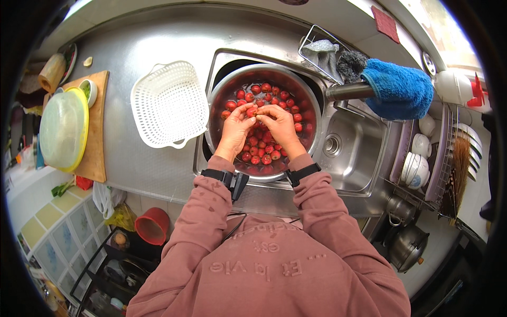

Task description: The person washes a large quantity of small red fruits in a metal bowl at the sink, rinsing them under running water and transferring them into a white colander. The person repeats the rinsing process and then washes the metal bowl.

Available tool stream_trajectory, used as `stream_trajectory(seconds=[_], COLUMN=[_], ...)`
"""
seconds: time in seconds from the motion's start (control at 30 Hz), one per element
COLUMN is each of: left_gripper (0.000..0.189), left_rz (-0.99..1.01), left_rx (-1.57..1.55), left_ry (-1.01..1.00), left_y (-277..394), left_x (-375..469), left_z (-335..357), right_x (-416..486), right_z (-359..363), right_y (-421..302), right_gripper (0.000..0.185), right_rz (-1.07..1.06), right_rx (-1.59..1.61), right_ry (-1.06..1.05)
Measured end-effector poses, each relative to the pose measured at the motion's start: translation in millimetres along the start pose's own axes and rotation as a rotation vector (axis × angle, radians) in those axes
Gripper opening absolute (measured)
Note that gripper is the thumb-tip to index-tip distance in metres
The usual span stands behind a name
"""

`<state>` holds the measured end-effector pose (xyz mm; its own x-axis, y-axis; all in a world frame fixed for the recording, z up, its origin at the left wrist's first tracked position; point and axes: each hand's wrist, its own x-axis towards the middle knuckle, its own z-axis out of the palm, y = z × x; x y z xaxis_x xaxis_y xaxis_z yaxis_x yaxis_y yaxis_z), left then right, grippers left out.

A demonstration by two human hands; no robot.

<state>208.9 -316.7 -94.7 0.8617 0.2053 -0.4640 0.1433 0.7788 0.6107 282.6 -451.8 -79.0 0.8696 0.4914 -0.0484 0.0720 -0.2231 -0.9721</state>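
Note:
Over a large steel basin (315,130), my left hand (234,132) holds a red hawthorn fruit (251,112) between thumb and fingers. The thumb and forefinger of my right hand (279,126) pinch at the same fruit from the other side; what exactly they grip is too small to tell. Below both hands, many more hawthorn fruits (266,159) lie in water in the basin. The basin sits in the left bowl of a steel sink (214,59). Left of it stands a white perforated plastic basket (170,105) with nothing in it.
At right are the smaller sink bowl (352,154), a faucet (348,92) draped with a blue towel (398,89), a wire caddy (315,33) and a dish rack (400,152). A mesh cover with yellow rim (63,128) rests on a wooden board (99,130) at far left.

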Motion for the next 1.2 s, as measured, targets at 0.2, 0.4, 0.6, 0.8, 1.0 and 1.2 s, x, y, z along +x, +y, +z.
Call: stream_trajectory(seconds=[0.2, 0.4, 0.6, 0.8, 1.0, 1.2], left_gripper=[0.048, 0.044, 0.03, 0.031, 0.036, 0.027], left_rz=[-0.076, -0.088, -0.212, -0.33, -0.447, 0.52], left_rx=[-0.091, -0.106, -0.012, 0.084, 0.188, 1.849], left_ry=[-0.05, -0.061, -0.147, -0.136, -0.357, -0.41], left_y=[1, 1, 8, 33, 57, 59], left_x=[0, 0, -9, -30, -36, -66], left_z=[-2, 0, 3, 11, 6, 4], right_x=[1, 3, 1, -12, -46, -64], right_z=[-3, -7, -12, -12, -5, -3], right_y=[1, -1, -19, -49, -58, -59], right_gripper=[0.009, 0.008, 0.01, 0.012, 0.015, 0.028], right_rz=[-0.022, 0.172, 0.343, 0.396, 0.426, 0.435], right_rx=[0.04, 0.232, 0.32, 0.323, 0.406, -0.947], right_ry=[-0.028, -0.054, -0.048, 0.036, 0.254, 0.159])
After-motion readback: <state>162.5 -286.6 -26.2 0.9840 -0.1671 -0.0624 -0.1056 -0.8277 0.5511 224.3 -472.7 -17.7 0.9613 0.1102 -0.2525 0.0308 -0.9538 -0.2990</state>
